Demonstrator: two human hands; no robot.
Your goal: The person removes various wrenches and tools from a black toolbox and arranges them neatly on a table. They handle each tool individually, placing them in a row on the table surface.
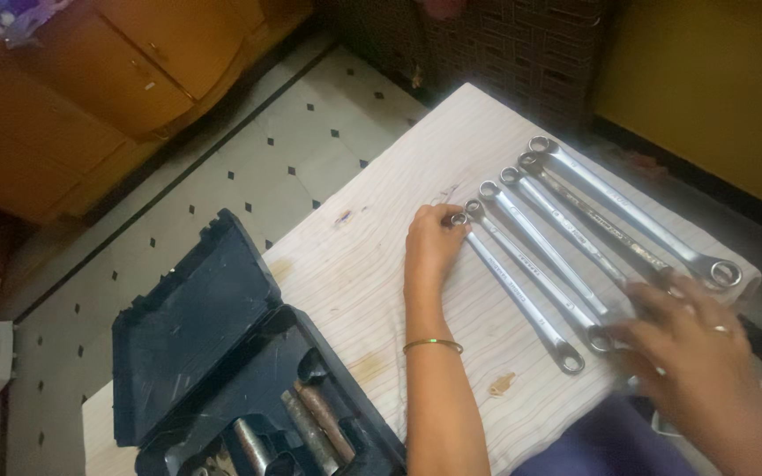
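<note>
Six long silver double-ring steel spanners [522, 286] are lying in a slanted row on the pale wood-grain bench [372, 264], running from 11 o'clock to 5 o'clock. At 9 o'clock the left hand [434, 242] is curling its fingers onto the shortest spanner's ring. At 4 o'clock the right hand [690, 330] is spreading flat over the lower ends. Judging by the crowding, nudging one risks knocking its neighbours askew or off the edge.

My left hand [432, 242] lies far out, fingers curled down, wrist straight, forearm stretched. My right hand [694, 339] sits nearer, blurred, fingers spread flat.
</note>
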